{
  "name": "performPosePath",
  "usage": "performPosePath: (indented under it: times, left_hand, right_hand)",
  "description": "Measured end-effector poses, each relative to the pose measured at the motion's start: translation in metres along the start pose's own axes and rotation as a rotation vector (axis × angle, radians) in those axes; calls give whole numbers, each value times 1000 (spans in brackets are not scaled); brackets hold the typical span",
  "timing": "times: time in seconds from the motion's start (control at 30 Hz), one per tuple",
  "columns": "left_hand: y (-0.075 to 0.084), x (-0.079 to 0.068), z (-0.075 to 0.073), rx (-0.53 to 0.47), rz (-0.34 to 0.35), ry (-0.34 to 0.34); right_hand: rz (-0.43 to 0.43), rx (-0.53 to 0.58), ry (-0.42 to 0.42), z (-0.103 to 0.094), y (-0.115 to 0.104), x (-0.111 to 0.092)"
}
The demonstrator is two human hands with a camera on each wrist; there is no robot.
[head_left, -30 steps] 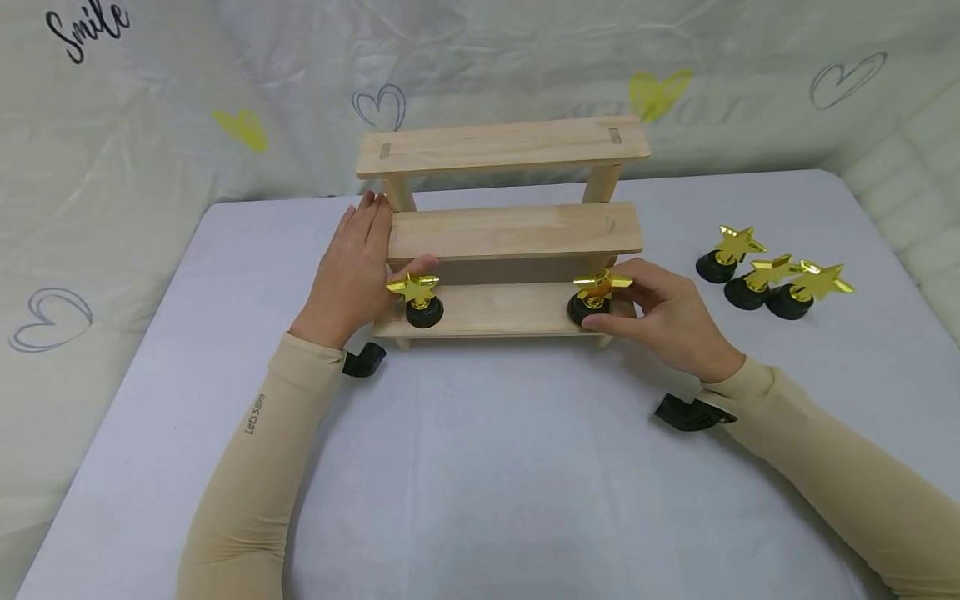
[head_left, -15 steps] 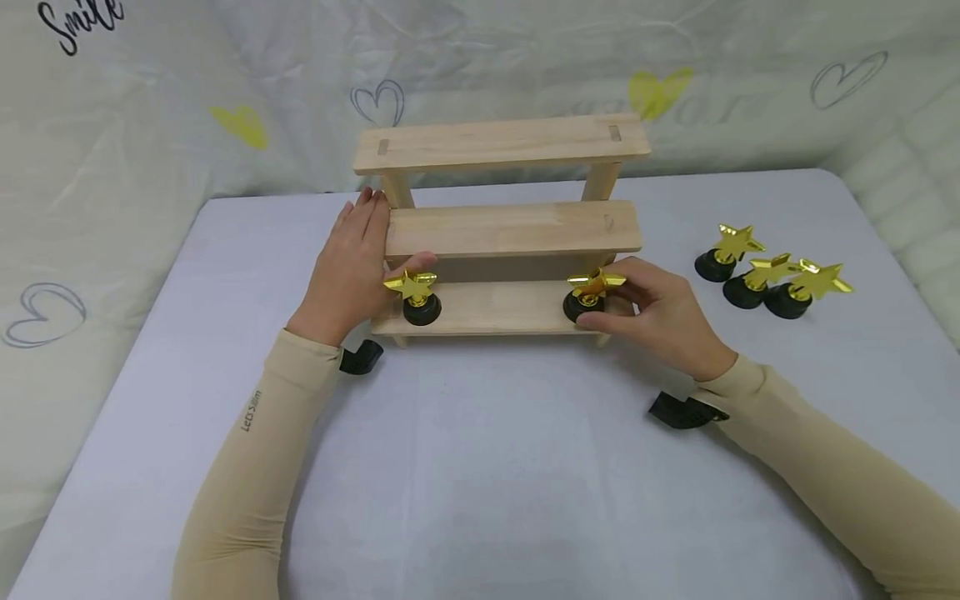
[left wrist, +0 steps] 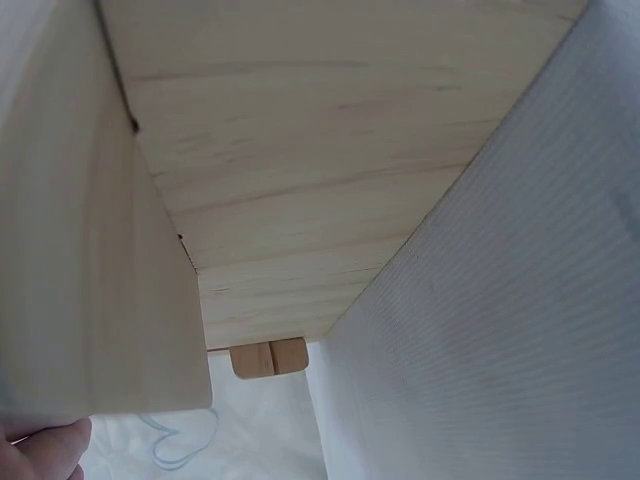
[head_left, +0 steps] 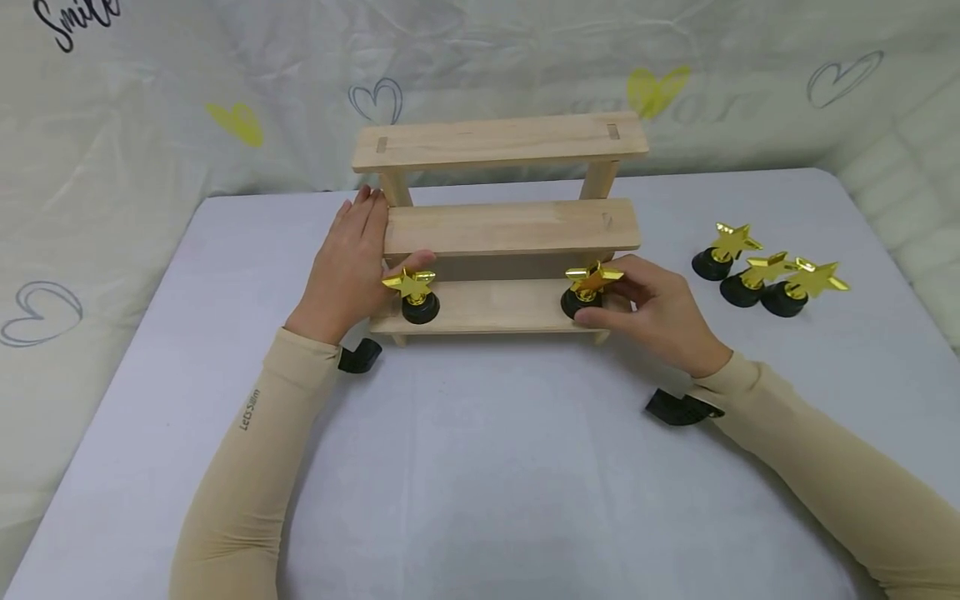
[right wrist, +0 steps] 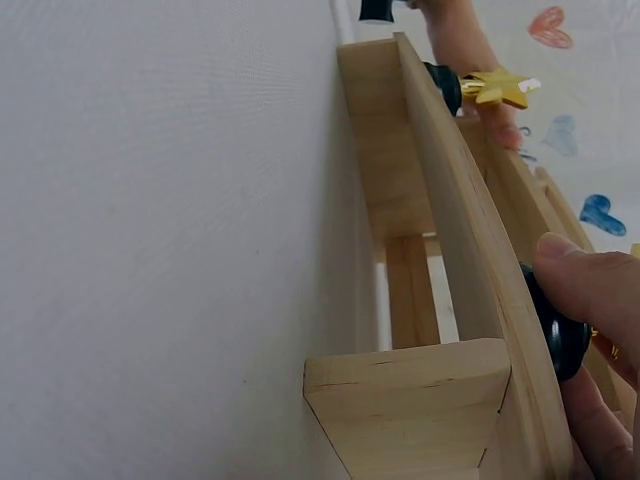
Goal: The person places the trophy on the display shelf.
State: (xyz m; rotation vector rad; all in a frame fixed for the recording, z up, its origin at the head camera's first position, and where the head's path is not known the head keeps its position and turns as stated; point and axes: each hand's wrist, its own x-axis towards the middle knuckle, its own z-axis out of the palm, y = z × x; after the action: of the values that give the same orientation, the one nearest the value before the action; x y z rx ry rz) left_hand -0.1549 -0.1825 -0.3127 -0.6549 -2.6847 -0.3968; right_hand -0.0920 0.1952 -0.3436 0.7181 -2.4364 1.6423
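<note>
A three-tier wooden shelf (head_left: 510, 229) stands on the table in the head view. My left hand (head_left: 348, 258) rests against its left end, fingers extended, thumb over the bottom tier. Beside that thumb, a gold star trophy (head_left: 420, 305) with a black base stands on the bottom tier. At the tier's right end my right hand (head_left: 656, 312) holds a second star trophy (head_left: 581, 302) by its black base, thumb in front. In the right wrist view, thumb and fingers sit around that black base (right wrist: 560, 325), right at the board. The left wrist view shows the shelf's underside (left wrist: 300, 170).
Three more gold star trophies (head_left: 783, 297) stand close together on the white-covered table (head_left: 487, 467), right of the shelf. A pale curtain (head_left: 480, 58) printed with hearts hangs behind. Each wrist carries a black camera (head_left: 678, 408).
The held trophy has shifted slightly left along the bottom tier with my right hand. My left hand keeps its place against the shelf; the whole head view has drifted a little.
</note>
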Motion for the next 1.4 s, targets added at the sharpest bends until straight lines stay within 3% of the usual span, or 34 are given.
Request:
performPosePath:
  times: [0.67,0.9,1.13,1.4]
  left_hand:
    - [0,1,-2,-6,18,15]
    - [1,0,-2,-1,-15,-27]
    - [1,0,-3,10,-8,-22]
    - [1,-1,-2,-2,6,1]
  right_hand:
    - [57,-85,20,2,-3,-1]
    - [15,-99,17,0,-3,-2]
    - [-47,-154,18,-8,-8,-4]
    - [-121,-88,44,-15,-11,-3]
